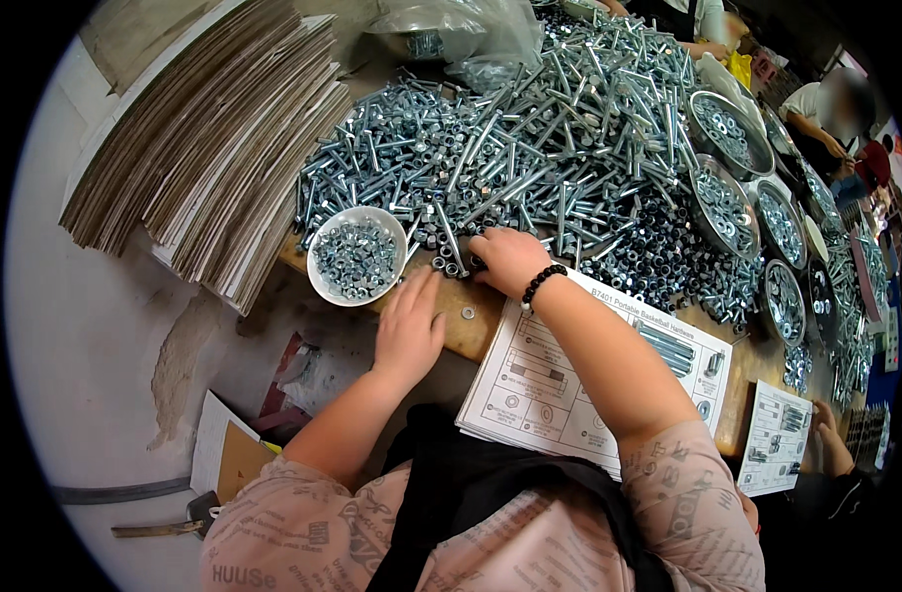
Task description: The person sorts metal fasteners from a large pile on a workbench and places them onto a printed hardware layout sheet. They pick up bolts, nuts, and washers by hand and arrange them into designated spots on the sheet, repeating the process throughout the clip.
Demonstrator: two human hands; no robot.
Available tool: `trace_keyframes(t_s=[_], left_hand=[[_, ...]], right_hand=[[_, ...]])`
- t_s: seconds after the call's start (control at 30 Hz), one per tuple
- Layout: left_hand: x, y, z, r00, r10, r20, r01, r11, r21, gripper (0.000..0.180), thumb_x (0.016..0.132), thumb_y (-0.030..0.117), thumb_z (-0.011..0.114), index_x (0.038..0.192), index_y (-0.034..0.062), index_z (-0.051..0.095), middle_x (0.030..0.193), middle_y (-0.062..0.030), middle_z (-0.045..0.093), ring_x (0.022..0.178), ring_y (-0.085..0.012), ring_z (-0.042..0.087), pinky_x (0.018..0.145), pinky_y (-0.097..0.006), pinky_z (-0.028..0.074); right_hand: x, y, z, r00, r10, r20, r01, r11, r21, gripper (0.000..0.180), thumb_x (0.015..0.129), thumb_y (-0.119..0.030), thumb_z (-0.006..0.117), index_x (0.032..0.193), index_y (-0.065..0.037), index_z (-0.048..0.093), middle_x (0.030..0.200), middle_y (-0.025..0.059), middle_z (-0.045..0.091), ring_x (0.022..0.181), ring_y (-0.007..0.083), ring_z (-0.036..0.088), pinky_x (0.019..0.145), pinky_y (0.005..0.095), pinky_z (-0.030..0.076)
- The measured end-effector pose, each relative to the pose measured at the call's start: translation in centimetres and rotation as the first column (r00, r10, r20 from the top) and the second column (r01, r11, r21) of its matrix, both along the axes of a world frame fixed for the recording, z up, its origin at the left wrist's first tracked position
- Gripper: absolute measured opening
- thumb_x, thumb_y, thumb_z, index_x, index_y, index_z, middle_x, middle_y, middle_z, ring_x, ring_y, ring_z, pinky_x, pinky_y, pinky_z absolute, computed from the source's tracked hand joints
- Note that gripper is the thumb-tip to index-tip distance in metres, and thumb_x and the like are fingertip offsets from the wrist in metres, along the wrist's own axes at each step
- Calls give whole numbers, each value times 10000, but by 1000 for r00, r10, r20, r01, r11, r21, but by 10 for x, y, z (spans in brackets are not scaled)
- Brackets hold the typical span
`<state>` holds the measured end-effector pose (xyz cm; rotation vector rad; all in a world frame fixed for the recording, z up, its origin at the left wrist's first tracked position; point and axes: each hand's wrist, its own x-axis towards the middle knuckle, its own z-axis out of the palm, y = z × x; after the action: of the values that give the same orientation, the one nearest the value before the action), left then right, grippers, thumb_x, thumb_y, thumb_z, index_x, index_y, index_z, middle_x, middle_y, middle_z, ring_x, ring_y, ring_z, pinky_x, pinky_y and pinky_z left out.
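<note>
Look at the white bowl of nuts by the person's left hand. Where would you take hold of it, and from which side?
Probably grip the white bowl by its near rim, coming from the table's front edge where the left hand rests. The rim shows bare there, while the bolts crowd its far side and the cardboard stack lies close on its left.

I count one white bowl (357, 259) of nuts, four metal bowls (730, 134) and two printed sheets (594, 380). One washer (468, 313) lies alone.
</note>
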<state>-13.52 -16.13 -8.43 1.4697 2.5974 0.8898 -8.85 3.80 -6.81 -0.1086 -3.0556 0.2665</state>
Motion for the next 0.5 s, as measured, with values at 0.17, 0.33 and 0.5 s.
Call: trace_keyframes(t_s=[0.17, 0.33, 0.5], left_hand=[[5, -9, -16, 976, 134, -172, -153, 984, -97, 599, 741, 129, 612, 1266, -31, 372, 1279, -219, 401, 1179, -362, 392, 983, -399, 327], [-2, 1, -9, 990, 38, 138, -41, 999, 14, 623, 727, 136, 649, 1268, -4, 373, 1250, -187, 412, 1160, -339, 405, 954, -398, 352], [-11, 24, -6, 992, 116, -55, -118, 992, -32, 592, 714, 139, 672, 1231, 3, 416, 1166, -166, 455, 1082, -335, 453, 912, -392, 380]], right_hand=[[-3, 0, 1, 990, -28, 136, 36, 998, -54, 204, 724, -174, 655, 893, -91, 577, 920, 122, 555, 865, 302, 586, 708, 394, 486], [-4, 1, -8, 993, -70, 96, 79, 993, -88, 169, 757, -169, 610, 895, -79, 572, 919, 146, 561, 859, 327, 587, 714, 409, 486], [20, 16, 21, 982, -132, -136, 98, 968, -232, 193, 760, -200, 605, 917, -89, 585, 896, 129, 570, 833, 316, 580, 717, 399, 472]])
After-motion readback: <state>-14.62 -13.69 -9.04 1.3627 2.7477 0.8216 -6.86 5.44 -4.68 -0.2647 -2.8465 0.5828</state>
